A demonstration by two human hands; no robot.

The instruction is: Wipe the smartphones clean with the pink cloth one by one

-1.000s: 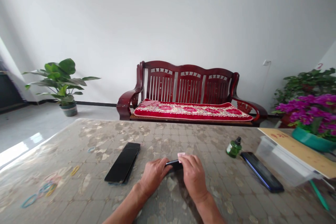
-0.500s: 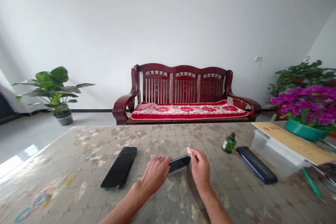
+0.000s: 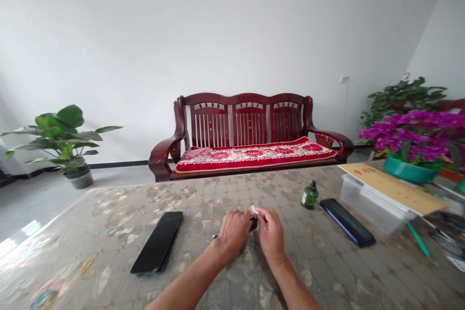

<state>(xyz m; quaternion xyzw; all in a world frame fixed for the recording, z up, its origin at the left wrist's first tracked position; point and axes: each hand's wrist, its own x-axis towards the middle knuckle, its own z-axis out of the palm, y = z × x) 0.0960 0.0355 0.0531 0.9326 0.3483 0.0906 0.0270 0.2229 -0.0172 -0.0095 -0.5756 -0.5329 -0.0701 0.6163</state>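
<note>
A dark phone (image 3: 253,223) is mostly hidden under my left hand (image 3: 233,229), whose fingers wrap over it; one end shows between my hands, and a thin corner pokes out to the left. My right hand (image 3: 271,236) pinches a small, soft-looking pink thing (image 3: 255,209) at the phone's right end. Whether that is a band or a scrap of cloth I cannot make out. To the left, another black phone (image 3: 157,243) lies flat on the patterned table cover (image 3: 203,198).
A green bottle (image 3: 310,195) and a blue-edged phone (image 3: 348,223) lie to the right, beside a clear plastic box (image 3: 374,203) with a card on top. Purple flowers stand behind it. Coloured bands (image 3: 45,299) lie at the front left, with a yellow band (image 3: 86,267) apart from them.
My left hand has slid right along the phone, covering most of it and closing in on my right hand. My right hand still pinches the pink thing. The whole view has shifted slightly.
</note>
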